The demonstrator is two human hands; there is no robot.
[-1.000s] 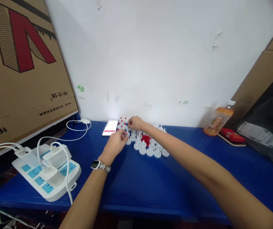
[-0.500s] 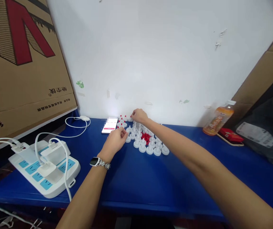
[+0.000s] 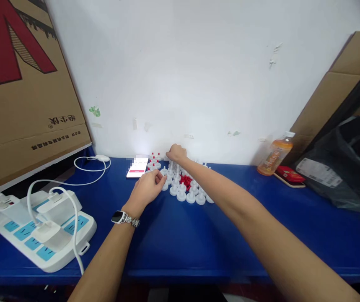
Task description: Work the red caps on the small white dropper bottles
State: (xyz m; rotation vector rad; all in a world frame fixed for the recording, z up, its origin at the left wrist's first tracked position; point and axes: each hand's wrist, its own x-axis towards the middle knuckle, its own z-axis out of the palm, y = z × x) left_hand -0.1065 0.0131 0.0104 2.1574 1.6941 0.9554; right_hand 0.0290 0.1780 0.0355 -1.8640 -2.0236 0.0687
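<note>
White nozzle caps (image 3: 190,198) stand tips up in a cluster at the back of the blue table. Small red tip covers (image 3: 185,181) lie in a pile among them. At the cluster's back left, several white caps wear red tips (image 3: 154,158). My right hand (image 3: 177,153) is closed over the rear of the cluster, near the wall; its fingertips and anything in them are hidden. My left hand (image 3: 150,186), a watch on its wrist, is closed with thumb and fingers bent together at the cluster's left edge. What it holds, if anything, cannot be made out.
A lit phone (image 3: 137,167) lies left of the caps. A power strip (image 3: 50,235) with plugs and white cables takes up the left side. At right are an orange drink bottle (image 3: 274,157), a red packet (image 3: 289,174) and a dark plastic bag (image 3: 340,167). A large carton (image 3: 25,105) stands at left.
The camera view has turned slightly right, so everything sits further left in the picture. Both hands stay closed at nearly the same places by the caps.
</note>
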